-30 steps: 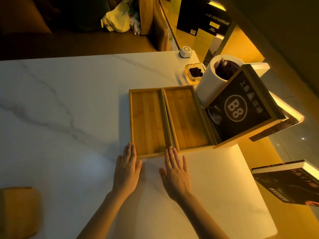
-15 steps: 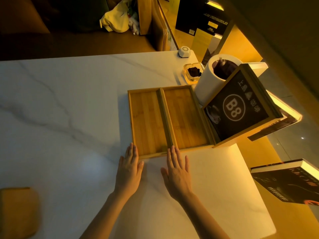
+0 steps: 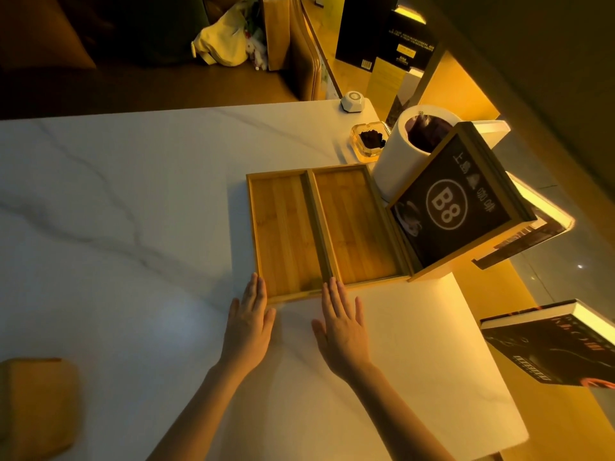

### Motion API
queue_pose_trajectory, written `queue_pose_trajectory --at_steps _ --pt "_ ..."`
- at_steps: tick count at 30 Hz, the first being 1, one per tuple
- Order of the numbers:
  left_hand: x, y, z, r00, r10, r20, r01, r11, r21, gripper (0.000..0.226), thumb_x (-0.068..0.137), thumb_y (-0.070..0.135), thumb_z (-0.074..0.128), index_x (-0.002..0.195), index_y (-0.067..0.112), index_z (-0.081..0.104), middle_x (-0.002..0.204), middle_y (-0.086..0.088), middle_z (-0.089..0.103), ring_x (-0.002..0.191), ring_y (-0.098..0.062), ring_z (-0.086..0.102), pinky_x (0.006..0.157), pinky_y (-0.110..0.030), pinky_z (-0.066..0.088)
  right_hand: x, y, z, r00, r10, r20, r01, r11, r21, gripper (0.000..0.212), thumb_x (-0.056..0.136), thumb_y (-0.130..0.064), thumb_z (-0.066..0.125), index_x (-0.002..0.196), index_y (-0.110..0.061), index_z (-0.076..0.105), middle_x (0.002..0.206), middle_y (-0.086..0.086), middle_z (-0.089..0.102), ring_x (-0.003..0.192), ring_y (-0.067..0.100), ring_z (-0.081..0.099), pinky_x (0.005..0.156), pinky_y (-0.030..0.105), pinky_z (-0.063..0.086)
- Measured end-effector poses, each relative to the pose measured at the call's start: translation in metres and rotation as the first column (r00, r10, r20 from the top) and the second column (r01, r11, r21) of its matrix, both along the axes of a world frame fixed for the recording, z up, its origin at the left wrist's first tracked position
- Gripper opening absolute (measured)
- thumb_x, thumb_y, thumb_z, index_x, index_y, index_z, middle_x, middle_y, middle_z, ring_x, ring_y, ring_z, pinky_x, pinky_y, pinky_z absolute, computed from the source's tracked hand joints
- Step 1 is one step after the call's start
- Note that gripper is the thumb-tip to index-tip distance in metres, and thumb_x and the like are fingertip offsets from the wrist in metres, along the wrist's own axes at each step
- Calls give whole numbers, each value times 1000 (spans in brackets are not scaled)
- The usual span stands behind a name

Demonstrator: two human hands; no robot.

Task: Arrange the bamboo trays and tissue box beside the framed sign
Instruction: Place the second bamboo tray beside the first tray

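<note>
Two bamboo trays lie side by side on the white marble table [image 3: 133, 201]: the left tray [image 3: 283, 227] and the right tray [image 3: 356, 224], which touches the wooden-framed black "B8" sign [image 3: 456, 207]. My left hand [image 3: 249, 321] lies flat, its fingertips at the left tray's near left corner. My right hand [image 3: 342, 324] lies flat too, fingertips at the near edge where the two trays meet. Both hands hold nothing. A wooden box-like object [image 3: 36, 407], perhaps the tissue box, sits at the table's near left edge.
A white cylinder container [image 3: 399, 158] stands behind the sign, with a glass ashtray [image 3: 369, 141] and a small white device [image 3: 352, 101] beyond it. Books [image 3: 559, 347] sit on lit shelves past the table's right edge. A sofa with a yellow bag [image 3: 223, 44] lies beyond.
Both hands have stayed flat at the trays' near edge; the trays look slightly more aligned against the sign. Little else has moved.
</note>
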State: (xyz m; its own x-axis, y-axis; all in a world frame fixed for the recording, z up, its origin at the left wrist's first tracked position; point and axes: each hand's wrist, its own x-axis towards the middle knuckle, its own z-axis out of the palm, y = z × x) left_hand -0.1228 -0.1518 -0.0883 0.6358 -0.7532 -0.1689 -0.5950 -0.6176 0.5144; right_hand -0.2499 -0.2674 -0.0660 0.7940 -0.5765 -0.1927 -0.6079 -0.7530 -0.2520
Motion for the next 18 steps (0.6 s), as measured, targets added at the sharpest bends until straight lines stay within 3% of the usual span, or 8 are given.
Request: queue_pose_trajectory --at_steps 2,5,10,14,18 --pt "2 1 3 1000 -7 10 7 1000 -2 70 82 50 14 139 10 5 152 -12 12 138 -25 17 111 -44 21 -4 -4 5 1000 -9 0 9 998 64 59 97 -37 26 144 -18 -5 142 -2 -23 134 18 -24 109 36 -19" --pt "1 4 7 998 -10 58 9 1000 17 69 83 46 15 138 4 16 149 -20 22 136 -33 22 106 -45 30 -11 -7 10 999 -10 -43 13 997 70 59 97 -36 26 143 -19 -7 142 -2 -25 134 19 -25 108 38 -18" --pt "-10 12 8 997 -34 69 30 998 60 64 87 38 28 137 1 16 146 -23 29 133 -36 31 103 -50 35 -16 -6 8 995 24 -102 -18 998 55 61 97 -37 26 131 -20 -21 142 0 -27 134 23 -25 110 42 -16" --pt "-10 13 9 996 -67 62 62 995 81 62 90 29 39 138 2 12 147 -22 27 133 -35 32 103 -51 35 -14 -4 6 993 16 -116 -11 999 40 63 97 -38 27 140 -19 -14 149 1 -21 134 21 -25 109 43 -15" --pt "-4 12 15 995 -102 -15 103 989 109 63 93 33 33 140 6 0 153 -15 10 141 -27 14 112 -43 21 -10 -5 13 991 17 -135 -11 999 43 60 97 -37 29 144 -16 -2 155 5 -9 137 22 -20 111 44 -11"
